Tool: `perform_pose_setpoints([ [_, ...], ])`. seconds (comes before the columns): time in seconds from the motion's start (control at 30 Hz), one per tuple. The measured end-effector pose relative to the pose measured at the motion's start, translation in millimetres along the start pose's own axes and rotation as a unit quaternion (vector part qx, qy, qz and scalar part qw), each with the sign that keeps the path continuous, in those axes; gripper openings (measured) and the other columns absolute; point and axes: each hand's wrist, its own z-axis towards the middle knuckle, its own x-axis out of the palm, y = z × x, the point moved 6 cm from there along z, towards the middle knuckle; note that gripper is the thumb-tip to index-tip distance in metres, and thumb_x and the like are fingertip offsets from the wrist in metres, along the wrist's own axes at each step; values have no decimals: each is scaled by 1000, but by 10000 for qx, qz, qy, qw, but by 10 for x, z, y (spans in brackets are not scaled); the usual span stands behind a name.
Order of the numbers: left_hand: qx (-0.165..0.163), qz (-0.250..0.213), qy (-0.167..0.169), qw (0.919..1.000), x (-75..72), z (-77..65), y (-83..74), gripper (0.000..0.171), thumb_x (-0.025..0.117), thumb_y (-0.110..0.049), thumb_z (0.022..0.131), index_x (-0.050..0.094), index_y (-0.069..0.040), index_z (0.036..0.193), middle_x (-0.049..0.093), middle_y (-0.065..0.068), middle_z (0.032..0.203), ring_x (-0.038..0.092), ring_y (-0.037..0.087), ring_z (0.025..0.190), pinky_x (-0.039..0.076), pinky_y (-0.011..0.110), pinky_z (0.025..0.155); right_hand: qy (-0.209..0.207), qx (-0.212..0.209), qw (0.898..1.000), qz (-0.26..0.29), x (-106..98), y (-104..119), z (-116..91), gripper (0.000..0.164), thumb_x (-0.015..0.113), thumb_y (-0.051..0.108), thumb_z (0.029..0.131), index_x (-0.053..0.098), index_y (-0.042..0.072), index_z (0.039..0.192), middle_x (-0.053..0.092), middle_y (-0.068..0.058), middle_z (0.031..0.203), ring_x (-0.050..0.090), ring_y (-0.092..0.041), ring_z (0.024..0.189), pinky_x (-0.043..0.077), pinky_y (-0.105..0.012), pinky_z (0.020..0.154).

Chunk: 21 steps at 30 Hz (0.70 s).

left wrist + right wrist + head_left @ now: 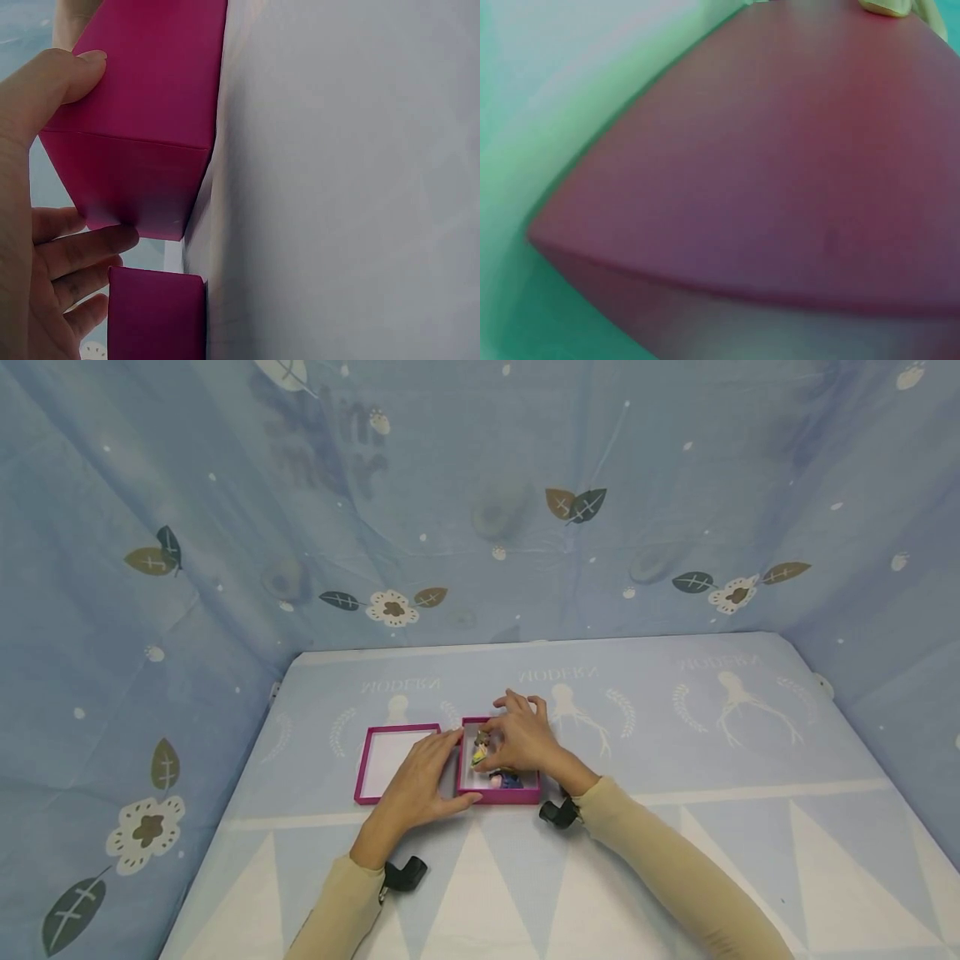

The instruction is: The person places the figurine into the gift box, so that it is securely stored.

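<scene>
A magenta box (498, 797) with a white inside stands uncovered on the table. My left hand (420, 783) holds its near left corner; in the left wrist view the thumb (86, 75) lies on the front wall and fingertips touch the side wall. Over the box, my right hand (528, 739) pinches a small figurine (480, 745) with a brown top and yellow-green lower part between thumb and index finger. A second figurine (506, 779), dark blue and pink, lies in the box near its front wall. The box wall (742, 172) fills most of the right wrist view.
Left of the box lies a shallow magenta-rimmed tray or lid (362, 768), white inside, partly behind the left hand. A patterned blue and white cloth (675, 827) covers the table, and blue fabric (480, 502) hangs behind and at both sides.
</scene>
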Motion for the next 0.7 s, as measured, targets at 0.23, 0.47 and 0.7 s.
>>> perform_pose_setpoints([
  [0.23, 54, -7, -44, 10000, -2, 0, -4, 99, 76, -57, 74, 40, -1, 147, 52, 15, 144, 47, 32, 135, 35, 50, 115, -67, 48, 9996, -268, 37, 2, 5, 60, 82, 66, 62, 76, 28, 108, 54, -10, 140, 29, -34, 144, 17, -61, 113],
  [0.47, 89, 12, -66, 9999, -8, -7, -10, 97, 71, -62, 76, 41, -2, 146, 53, 13, 143, 48, 31, 134, 36, 52, 114, -48, 87, 9995, -296, 41, 3, 3, 60, 82, 66, 61, 76, 29, 107, 52, -10, 142, 28, -34, 145, 17, -61, 114],
  [0.7, 109, 23, -83, 9999, 1, -10, -1, 98, 70, -64, 77, 40, -2, 146, 53, 13, 143, 48, 31, 134, 36, 52, 114, -119, 195, 9993, -299, 57, -2, 8, 61, 84, 65, 58, 77, 28, 107, 52, -11, 141, 27, -35, 146, 14, -61, 115],
])
